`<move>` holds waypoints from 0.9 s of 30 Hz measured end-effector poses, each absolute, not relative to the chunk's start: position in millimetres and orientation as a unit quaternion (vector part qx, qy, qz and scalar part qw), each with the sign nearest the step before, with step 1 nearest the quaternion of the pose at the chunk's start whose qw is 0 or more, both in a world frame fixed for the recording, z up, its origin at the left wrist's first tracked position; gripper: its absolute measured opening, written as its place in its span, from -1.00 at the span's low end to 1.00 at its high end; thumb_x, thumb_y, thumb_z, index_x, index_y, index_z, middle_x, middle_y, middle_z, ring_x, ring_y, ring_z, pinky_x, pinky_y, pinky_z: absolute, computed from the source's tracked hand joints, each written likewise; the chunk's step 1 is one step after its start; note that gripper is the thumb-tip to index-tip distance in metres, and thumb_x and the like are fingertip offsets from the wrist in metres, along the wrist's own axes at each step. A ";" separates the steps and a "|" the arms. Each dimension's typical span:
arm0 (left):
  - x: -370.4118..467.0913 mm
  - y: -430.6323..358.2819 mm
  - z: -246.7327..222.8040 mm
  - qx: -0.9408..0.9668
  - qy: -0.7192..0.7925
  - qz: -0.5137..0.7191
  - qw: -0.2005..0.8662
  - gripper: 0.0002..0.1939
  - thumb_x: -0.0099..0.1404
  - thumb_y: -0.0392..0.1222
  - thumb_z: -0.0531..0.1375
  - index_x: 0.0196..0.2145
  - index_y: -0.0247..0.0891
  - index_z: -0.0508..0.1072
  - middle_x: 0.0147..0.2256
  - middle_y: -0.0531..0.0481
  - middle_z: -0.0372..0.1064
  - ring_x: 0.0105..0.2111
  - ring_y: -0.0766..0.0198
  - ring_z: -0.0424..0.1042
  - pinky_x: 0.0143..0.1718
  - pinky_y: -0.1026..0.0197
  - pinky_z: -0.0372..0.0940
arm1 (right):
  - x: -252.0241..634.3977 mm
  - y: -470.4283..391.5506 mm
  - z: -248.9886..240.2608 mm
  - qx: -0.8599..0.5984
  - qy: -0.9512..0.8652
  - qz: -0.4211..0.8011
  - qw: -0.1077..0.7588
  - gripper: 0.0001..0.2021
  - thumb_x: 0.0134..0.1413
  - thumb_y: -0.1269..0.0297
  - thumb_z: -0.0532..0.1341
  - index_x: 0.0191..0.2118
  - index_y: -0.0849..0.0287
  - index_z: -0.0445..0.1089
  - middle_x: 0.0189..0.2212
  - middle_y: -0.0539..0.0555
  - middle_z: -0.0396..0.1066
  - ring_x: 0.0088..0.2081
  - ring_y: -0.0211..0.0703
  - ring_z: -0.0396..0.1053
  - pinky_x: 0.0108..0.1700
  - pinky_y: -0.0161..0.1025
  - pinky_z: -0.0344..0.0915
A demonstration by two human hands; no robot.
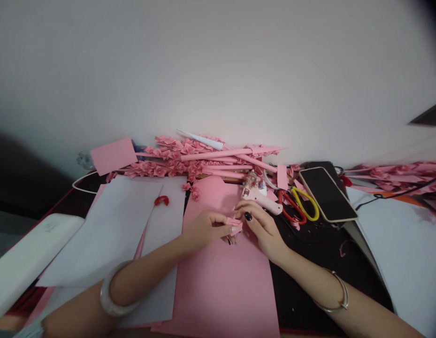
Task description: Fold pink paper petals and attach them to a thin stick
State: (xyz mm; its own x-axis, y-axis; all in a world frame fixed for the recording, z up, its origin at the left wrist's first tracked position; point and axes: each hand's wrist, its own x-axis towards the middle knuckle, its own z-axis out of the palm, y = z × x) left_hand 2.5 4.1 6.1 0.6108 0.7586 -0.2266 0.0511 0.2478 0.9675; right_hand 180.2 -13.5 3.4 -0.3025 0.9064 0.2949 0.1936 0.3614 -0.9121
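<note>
My left hand (pixel 203 231) pinches a small folded piece of pink paper (pixel 233 225) between thumb and fingers. From the other side my right hand (pixel 263 228) closes on the same piece, its fingers curled at the paper's right edge. The exact grip of the right fingertips is partly hidden. Both hands are above a large sheet of pink paper (pixel 225 286) that lies flat on the table. Just beyond them rests a pale pink glue gun (pixel 263 199).
Pink paper flowers (pixel 175 157) and rolled paper cones (pixel 218 154) are piled along the wall. To the right lie red-and-yellow-handled scissors (pixel 311 206) and a phone (pixel 328 195). White sheets (pixel 108 225) and a long white case-like object (pixel 34 258) occupy the left.
</note>
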 end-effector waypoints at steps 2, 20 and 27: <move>2.6 4.1 6.7 0.567 0.361 0.246 0.699 -0.75 0.12 -0.09 0.23 -0.54 -0.35 0.50 -0.52 -0.02 0.43 -0.50 0.34 0.39 -0.39 0.30 0.32 | 179.3 -12.3 2.2 -0.420 -0.699 0.401 0.418 -0.80 0.22 0.18 0.02 -0.32 0.17 0.25 -0.42 0.04 0.24 -0.38 -0.21 0.23 -0.32 -0.28 0.20; 1.3 1.6 -1.1 0.589 0.338 0.171 0.714 -0.79 0.11 -0.11 0.23 -0.44 -0.36 0.45 -0.51 0.00 0.45 -0.49 0.25 0.48 -0.41 0.24 0.36 | 181.1 -10.8 -0.3 -0.379 -0.834 0.318 0.244 -0.69 0.20 0.37 0.01 -0.59 0.18 0.04 -0.65 -0.12 -0.03 -0.60 -0.36 -0.03 -0.52 -0.38 -0.06; 2.2 -1.2 9.6 0.632 0.361 0.231 0.646 -0.75 0.21 -0.12 0.12 -0.52 -0.35 0.38 -0.55 0.03 0.35 -0.60 0.38 0.34 -0.53 0.32 0.24 | 184.9 -9.4 -5.0 -0.456 -0.782 0.213 0.368 -0.69 0.21 0.36 -0.02 -0.57 0.15 -0.02 -0.64 -0.11 -0.05 -0.59 -0.34 -0.04 -0.50 -0.35 -0.05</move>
State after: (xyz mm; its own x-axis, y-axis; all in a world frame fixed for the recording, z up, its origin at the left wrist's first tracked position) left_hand 2.2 -1.2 9.6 0.6331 0.7544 -0.1733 0.1572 0.0940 0.9831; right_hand 184.9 -9.4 -5.0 -0.3126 0.8698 0.3818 0.5567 0.4934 -0.6683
